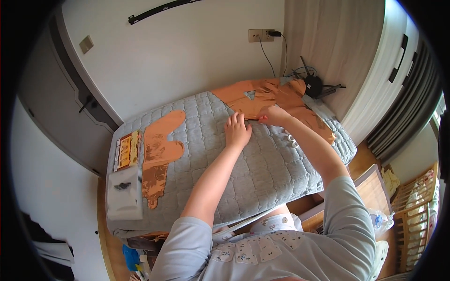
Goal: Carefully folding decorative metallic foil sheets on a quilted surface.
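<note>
copper-orange foil (239,98) at fingertips of the left hand (238,131), fingers loosely extended; right hand (275,115) curled by its near edge, small red item (263,118) there, can't tell grip from here. foil glossy, flat, creased, across far end of grey quilted mattress (201,154).

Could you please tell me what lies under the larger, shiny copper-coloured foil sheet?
The grey quilted fabric mattress shows around the foil sheet; anything else beneath is covered and cannot be seen.
</note>
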The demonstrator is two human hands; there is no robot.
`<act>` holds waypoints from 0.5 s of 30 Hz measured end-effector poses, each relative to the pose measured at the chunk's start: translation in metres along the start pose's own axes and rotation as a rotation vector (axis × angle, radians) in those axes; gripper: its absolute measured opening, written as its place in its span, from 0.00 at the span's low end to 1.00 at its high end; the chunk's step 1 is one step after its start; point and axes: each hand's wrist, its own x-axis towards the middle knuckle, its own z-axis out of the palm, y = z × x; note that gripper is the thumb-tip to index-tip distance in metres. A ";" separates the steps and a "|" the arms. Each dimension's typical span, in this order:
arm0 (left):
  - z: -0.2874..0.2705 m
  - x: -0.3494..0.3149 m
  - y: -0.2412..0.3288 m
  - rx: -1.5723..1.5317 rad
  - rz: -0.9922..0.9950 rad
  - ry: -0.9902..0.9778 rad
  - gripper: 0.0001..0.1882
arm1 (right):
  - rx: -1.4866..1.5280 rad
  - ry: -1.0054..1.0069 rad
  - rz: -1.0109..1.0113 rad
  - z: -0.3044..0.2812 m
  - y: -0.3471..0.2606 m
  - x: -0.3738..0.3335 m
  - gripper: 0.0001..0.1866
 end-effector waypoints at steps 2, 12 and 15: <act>-0.004 0.001 0.004 0.010 0.030 0.002 0.27 | -0.035 0.037 -0.036 0.001 0.008 0.004 0.15; -0.010 0.000 0.007 0.096 0.220 -0.140 0.29 | 0.198 -0.039 0.140 -0.011 0.014 0.032 0.14; -0.009 0.000 0.008 0.110 0.222 -0.112 0.30 | 0.207 -0.146 0.207 -0.018 0.014 0.036 0.15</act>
